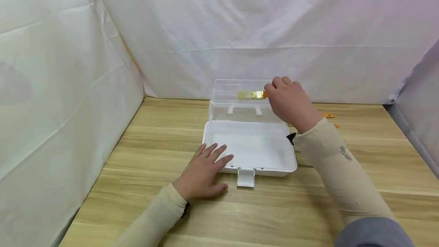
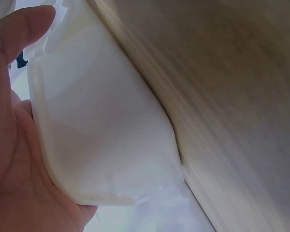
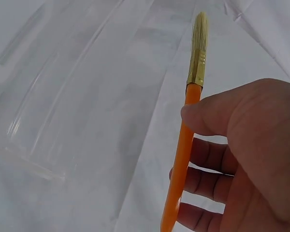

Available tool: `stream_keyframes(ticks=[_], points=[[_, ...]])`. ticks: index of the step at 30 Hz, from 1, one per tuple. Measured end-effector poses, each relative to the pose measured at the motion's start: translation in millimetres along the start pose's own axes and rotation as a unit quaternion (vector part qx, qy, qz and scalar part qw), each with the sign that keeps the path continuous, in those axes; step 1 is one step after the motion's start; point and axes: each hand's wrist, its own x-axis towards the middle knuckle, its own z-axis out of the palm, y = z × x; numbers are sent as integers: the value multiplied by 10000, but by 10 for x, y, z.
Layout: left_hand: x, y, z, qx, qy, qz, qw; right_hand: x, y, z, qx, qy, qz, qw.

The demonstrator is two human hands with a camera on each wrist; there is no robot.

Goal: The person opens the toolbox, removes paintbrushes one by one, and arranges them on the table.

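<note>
A paintbrush (image 1: 252,95) with pale bristles, a gold ferrule and an orange handle (image 3: 180,154) is held by my right hand (image 1: 289,102), thumb on one side and fingers on the other. It points left, above the back of a white plastic box (image 1: 253,144) whose clear lid (image 1: 226,90) is swung back. My left hand (image 1: 202,172) rests over the box's front left corner with its fingers spread and straight. In the left wrist view, the palm lies along the rim of the box (image 2: 101,111), and the thumb is near the front latch (image 1: 245,179), which hangs down.
To the right of the box, partly behind my right arm, orange handle ends (image 1: 328,115) lie on the wooden table (image 1: 154,140). White cloth (image 1: 178,22) hangs along the back and sides.
</note>
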Motion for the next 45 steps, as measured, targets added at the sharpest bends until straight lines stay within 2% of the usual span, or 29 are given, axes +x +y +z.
stream_keyframes(ticks=[13,23,31,41,45], points=[[27,10,41,37,-101,-19,9999,-415,65,100,242,303,21,9992],[13,21,48,85,-92,-14,9999,-860,97,131,554,400,220,9974],[17,23,36,84,-24,33,10000,-1240,179,135,642,795,30,9948],[7,8,29,107,61,52,9999,-1704,364,307,580,547,232,9965],[3,0,19,110,73,41,9999,-1883,468,379,631,600,269,9958]])
